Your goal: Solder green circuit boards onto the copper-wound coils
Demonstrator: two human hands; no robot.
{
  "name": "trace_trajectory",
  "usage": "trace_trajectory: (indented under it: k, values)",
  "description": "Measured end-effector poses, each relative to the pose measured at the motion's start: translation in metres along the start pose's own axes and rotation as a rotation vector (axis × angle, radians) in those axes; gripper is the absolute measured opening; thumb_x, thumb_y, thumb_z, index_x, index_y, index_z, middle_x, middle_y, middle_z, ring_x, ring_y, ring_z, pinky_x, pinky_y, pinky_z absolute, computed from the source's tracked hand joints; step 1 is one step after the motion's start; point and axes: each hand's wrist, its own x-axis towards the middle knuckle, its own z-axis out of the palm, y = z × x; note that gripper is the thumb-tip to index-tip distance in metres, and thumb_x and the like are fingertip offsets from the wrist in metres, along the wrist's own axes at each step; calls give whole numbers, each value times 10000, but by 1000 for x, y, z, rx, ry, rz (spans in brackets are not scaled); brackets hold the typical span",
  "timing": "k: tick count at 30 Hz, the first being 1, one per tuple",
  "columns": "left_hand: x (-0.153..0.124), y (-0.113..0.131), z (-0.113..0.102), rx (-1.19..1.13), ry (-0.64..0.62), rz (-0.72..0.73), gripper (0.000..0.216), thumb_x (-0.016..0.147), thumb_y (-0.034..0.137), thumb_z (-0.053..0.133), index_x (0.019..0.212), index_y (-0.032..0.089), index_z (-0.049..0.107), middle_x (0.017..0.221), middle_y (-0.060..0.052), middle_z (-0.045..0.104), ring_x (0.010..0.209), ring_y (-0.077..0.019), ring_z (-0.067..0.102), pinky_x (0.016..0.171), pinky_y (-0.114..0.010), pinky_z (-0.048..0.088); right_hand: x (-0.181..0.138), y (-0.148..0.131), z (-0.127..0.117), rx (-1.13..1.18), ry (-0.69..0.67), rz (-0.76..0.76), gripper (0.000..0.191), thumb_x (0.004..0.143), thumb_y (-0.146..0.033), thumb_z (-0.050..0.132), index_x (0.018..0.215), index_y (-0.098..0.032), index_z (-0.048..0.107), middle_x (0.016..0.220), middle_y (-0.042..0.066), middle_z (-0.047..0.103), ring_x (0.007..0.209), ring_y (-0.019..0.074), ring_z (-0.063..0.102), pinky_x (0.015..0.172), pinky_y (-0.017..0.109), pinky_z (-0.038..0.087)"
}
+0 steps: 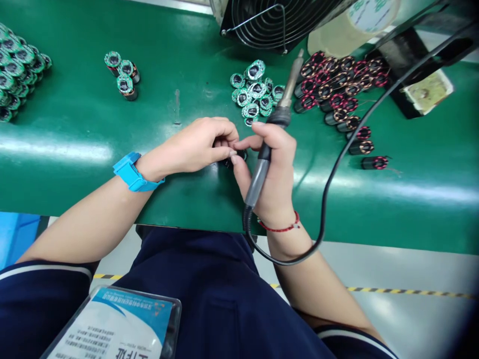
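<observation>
My left hand (204,144), a blue strap round its wrist, is closed around a small dark motor stator (242,153), mostly hidden by the fingers. A soldering iron (258,182) with a grey and black handle is gripped in my right hand (279,164), its metal tip pointing up and away. My right thumb and index finger meet the left fingertips at the stator. Just beyond the hands lies a loose pile of ring-shaped green circuit boards (257,89).
Black stators with copper and pink windings (339,82) cover the back right. A fan (277,22) stands behind, near a tape roll (337,35) and an iron stand (407,75). Board-topped stators (125,75) sit left of a larger stack (17,70). The iron's cable (324,214) loops over my forearm.
</observation>
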Motion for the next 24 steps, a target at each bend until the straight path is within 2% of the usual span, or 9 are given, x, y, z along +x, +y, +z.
trace_trajectory:
  k: [5, 11, 17, 24]
  values:
    - [1, 0, 0, -32, -9, -13, 37, 823, 130, 660, 796, 156, 659, 760, 12, 617, 674, -101, 528, 661, -261, 412, 1, 0, 3, -91, 6, 46, 362, 961, -286, 545, 1293, -336, 409, 976, 9, 666, 922, 226, 675, 1019, 523, 527]
    - [2, 0, 3, -63, 36, -38, 79, 793, 86, 639, 775, 161, 653, 718, 19, 598, 637, -93, 505, 633, -255, 404, -3, 4, 3, -66, 57, 25, 408, 923, -187, 558, 1280, -327, 418, 913, -7, 646, 936, 207, 663, 944, 466, 554]
    - [4, 4, 4, -151, 39, -107, 68, 796, 89, 610, 778, 142, 649, 704, 10, 606, 648, -92, 529, 651, -246, 410, -5, 13, 7, -45, 70, -47, 412, 947, -244, 530, 1332, -325, 411, 929, -43, 618, 903, 164, 644, 928, 461, 547]
    - [3, 2, 5, -197, 38, -94, 82, 819, 138, 562, 781, 138, 634, 745, 0, 642, 677, -89, 543, 656, -236, 399, -7, 11, 7, -102, 54, -88, 494, 905, -183, 592, 1355, -291, 420, 920, -31, 683, 890, 191, 635, 947, 451, 519]
